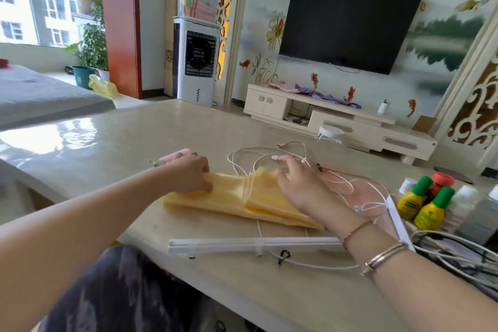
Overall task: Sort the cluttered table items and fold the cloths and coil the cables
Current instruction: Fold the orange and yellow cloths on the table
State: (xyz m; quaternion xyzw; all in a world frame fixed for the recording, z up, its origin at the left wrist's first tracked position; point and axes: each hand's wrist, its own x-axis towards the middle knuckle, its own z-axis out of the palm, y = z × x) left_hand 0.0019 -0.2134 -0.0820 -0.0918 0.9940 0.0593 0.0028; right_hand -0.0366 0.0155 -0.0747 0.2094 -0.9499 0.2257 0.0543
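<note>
- Head view: left hand (188, 174) grips yellow cloth (231, 201) end on table (107, 143).
- Right hand (301, 186) flat, fingers straight, pressing cloth fold.
- White cable (347, 183) tangled just beside.

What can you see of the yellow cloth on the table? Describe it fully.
The cloth is pale yellow, soft-looking fabric, folded into a long narrow strip with layered edges showing near its middle. It lies flat on the beige table, running from left to lower right. The left hand grips its left end; the right hand rests on its right half. A white cable passes under it.
</note>
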